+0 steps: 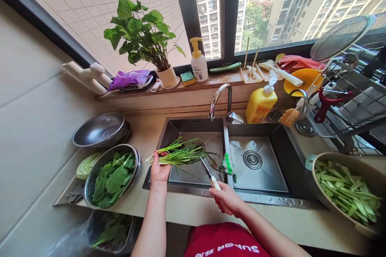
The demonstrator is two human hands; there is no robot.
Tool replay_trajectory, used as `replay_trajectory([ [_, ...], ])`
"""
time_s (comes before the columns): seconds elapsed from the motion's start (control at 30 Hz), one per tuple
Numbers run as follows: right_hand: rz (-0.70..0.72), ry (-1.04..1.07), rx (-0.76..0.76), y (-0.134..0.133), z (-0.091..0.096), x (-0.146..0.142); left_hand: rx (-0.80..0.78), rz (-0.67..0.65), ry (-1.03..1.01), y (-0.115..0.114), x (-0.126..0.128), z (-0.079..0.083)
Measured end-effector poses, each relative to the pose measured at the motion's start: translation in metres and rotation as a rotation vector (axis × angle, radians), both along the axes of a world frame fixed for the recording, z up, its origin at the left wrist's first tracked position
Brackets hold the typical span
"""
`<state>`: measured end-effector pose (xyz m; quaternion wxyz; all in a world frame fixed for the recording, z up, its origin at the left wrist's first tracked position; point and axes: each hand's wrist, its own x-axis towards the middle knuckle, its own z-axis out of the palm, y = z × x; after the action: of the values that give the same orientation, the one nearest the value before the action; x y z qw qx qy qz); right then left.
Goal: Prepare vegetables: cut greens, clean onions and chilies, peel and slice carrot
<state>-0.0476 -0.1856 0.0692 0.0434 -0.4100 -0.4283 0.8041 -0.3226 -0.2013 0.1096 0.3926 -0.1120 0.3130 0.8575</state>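
The left hand (pixel 160 173) grips a bunch of thin green stalks (pixel 181 155), pale ends outward, over the left basin (pixel 185 178) of a double sink. The right hand (pixel 225 198) is closed around the white handle of a knife (pixel 206 168), its blade tip at the bunch's darker, straggling end; contact cannot be determined. A green scrubber (pixel 228 165) lies over the divider, below the faucet (pixel 230 100). Counter, left: metal bowl (pixel 138 161) of leafy greens (pixel 116 181). Counter, right: pot (pixel 367 170) of pale-green cut strips (pixel 346 192). Sill, behind: potted plant (pixel 147 34).
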Motion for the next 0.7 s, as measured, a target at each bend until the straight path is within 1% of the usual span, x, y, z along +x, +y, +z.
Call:
replay_trajectory([
  [0.17, 0.061, 0.033, -0.043, 0.006, 0.008, -0.003, 0.007, -0.040, -0.003, -0.003, 0.001, -0.004],
  [0.23, 0.093, 0.009, -0.011, 0.008, 0.009, -0.005, 0.013, -0.065, -0.003, -0.003, 0.002, -0.006],
  [0.37, 0.113, -0.108, 0.123, 0.010, 0.009, -0.007, -0.001, -0.072, -0.016, -0.002, 0.007, -0.007],
  [0.5, 0.121, -0.123, 0.205, 0.012, 0.011, -0.013, -0.025, -0.078, -0.037, 0.000, 0.015, -0.004],
  [0.63, 0.126, -0.196, 0.218, 0.011, 0.008, -0.018, -0.034, -0.078, -0.040, -0.001, 0.017, -0.001],
  [0.7, 0.086, -0.176, 0.185, 0.008, 0.005, -0.016, -0.033, -0.065, -0.038, -0.002, 0.014, -0.002],
])
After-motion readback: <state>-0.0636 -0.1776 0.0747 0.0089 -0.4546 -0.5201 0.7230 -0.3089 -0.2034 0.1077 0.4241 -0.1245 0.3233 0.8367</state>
